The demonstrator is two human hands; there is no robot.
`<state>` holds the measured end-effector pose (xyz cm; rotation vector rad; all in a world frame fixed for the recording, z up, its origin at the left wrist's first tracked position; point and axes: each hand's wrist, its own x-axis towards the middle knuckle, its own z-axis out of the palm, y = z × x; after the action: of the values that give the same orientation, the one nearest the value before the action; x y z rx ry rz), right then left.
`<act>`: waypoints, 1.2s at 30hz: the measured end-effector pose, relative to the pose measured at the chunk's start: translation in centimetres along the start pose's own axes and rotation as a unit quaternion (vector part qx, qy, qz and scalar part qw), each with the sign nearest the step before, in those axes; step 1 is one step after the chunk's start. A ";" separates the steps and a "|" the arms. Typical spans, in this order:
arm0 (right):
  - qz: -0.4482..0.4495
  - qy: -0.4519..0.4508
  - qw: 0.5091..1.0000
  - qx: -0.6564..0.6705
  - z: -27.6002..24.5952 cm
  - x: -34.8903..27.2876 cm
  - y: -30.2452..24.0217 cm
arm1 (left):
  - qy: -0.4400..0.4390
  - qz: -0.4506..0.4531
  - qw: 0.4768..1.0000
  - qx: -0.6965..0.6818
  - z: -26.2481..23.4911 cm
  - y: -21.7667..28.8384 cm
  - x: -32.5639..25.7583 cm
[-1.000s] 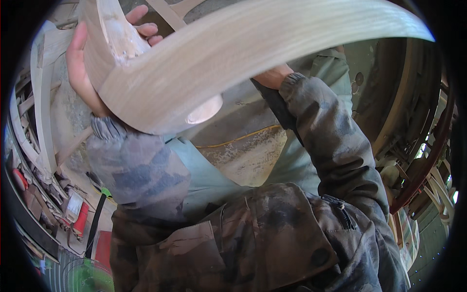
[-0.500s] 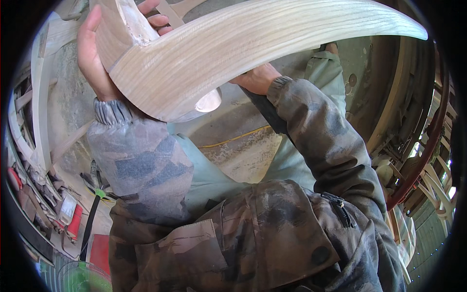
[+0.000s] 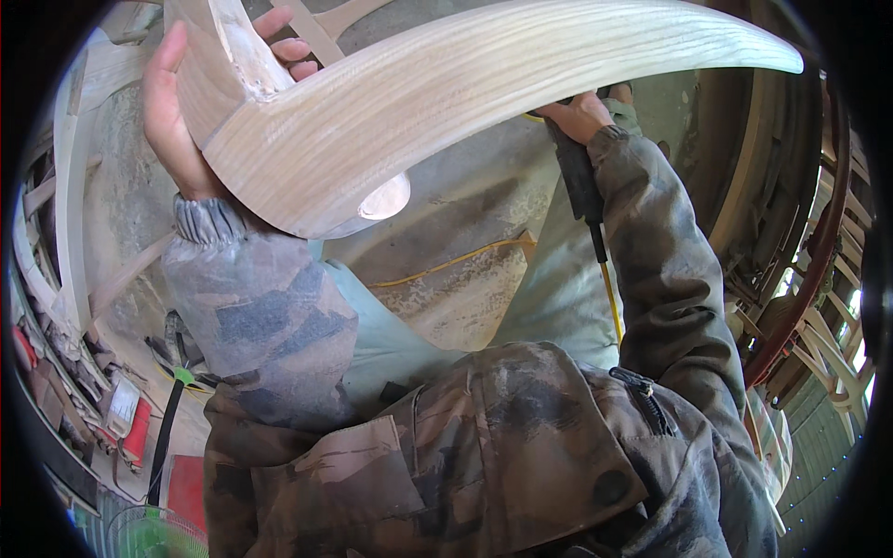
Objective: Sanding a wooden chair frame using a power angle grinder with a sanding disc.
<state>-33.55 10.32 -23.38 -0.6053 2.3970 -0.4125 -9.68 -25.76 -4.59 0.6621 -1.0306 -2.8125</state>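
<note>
Floor (image 3: pixel 123 200) is overhung by wood (image 3: pixel 446 107), seemingly smoothed except at its joint (image 3: pixel 265 82). Wood is cupped by left hand (image 3: pixel 167 112), tool (image 3: pixel 580 186) gripped by right hand (image 3: pixel 580 116).

Room between sleeves (image 3: pixel 660 223), curved wood (image 3: pixel 446 93) beyond

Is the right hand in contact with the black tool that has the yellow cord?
Touching: the head view shows the right hand lying against the upper part of the black tool, with no gap visible between them.
</note>
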 end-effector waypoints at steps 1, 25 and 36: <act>0.004 0.006 1.000 -0.004 0.2 0.3 1.6 | 0.007 0.003 1.000 0.012 0.3 -0.2 0.4; 0.086 -0.029 0.996 0.004 0.6 -0.9 -8.2 | 0.202 0.137 0.969 -0.041 1.8 0.8 1.6; -0.054 -0.053 0.993 0.094 2.8 -7.8 -15.8 | 0.027 0.208 0.976 0.065 -4.5 6.5 6.5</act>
<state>-21.25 0.63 -14.89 -0.6558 2.2000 -0.6301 -14.18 -34.93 -5.98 0.4629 -1.1920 -2.3717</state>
